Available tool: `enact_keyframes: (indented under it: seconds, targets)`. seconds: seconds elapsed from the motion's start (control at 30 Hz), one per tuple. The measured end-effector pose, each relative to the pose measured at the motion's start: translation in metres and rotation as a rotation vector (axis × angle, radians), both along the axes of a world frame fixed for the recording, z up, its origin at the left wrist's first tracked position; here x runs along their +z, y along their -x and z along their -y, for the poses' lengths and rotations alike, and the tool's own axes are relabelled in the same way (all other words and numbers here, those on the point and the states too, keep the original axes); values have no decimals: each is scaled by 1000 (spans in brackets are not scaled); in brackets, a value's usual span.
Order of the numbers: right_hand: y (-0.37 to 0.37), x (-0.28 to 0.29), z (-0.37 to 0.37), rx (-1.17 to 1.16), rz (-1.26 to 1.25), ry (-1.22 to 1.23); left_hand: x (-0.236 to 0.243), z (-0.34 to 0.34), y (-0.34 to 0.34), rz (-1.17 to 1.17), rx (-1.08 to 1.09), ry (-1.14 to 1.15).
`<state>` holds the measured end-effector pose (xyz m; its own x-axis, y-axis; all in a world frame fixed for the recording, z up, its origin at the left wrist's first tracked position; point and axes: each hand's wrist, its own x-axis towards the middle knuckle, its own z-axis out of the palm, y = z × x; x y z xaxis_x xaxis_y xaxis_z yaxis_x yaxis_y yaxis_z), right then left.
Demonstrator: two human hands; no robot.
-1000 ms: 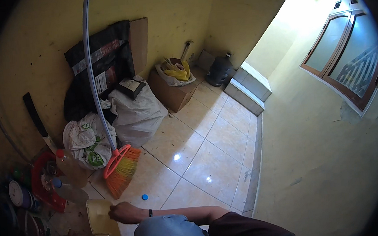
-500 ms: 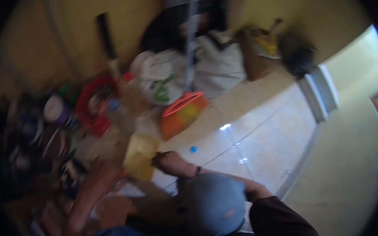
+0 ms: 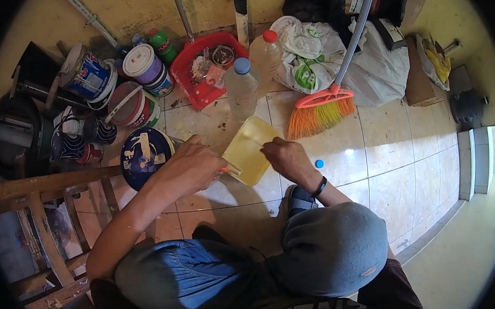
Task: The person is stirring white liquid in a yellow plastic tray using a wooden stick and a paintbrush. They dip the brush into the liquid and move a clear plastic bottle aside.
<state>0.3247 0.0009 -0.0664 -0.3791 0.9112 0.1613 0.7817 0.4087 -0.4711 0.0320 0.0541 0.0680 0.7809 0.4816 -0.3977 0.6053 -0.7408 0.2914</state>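
I squat over a shallow yellow plastic tray on the tiled floor. My left hand, fingers curled, is at its left edge, closed on an orange-and-clear object that I cannot fully make out. My right hand is closed at the tray's right side; what its fingers grip is unclear. Behind the tray stand two plastic bottles, one blue-capped, one red-capped. A dark blue lidded bucket sits left of my left hand, and a loose blue cap lies right of my right hand.
Paint cans crowd the back left. A red dustpan with debris and an orange broom stand behind, beside plastic sacks and a cardboard box. A wooden ladder-like frame lies at left, steps at right.
My view has swung left and down onto the tray and clutter. My left arm, mostly hidden earlier, now shows beside the tray; my right hand remains at the tray.
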Motion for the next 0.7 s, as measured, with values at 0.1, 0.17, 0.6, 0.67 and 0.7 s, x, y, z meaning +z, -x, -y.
enact_keyframes:
  seconds: [0.1, 0.17, 0.6, 0.67, 0.7]
  targets:
    - [11, 1, 18, 95, 20, 70, -3, 2, 3, 60, -27, -38]
    - [10, 0, 26, 154, -8, 123, -9, 2, 3, 46, -43, -51]
    - [-52, 27, -28, 6, -41, 142, -18, 1, 6, 37, -53, -91]
    - [-48, 20, -25, -24, -49, 79, -26, -1, 5, 49, -51, -87]
    - [-42, 11, -18, -22, -53, 81, -28, -1, 6, 50, -46, -82]
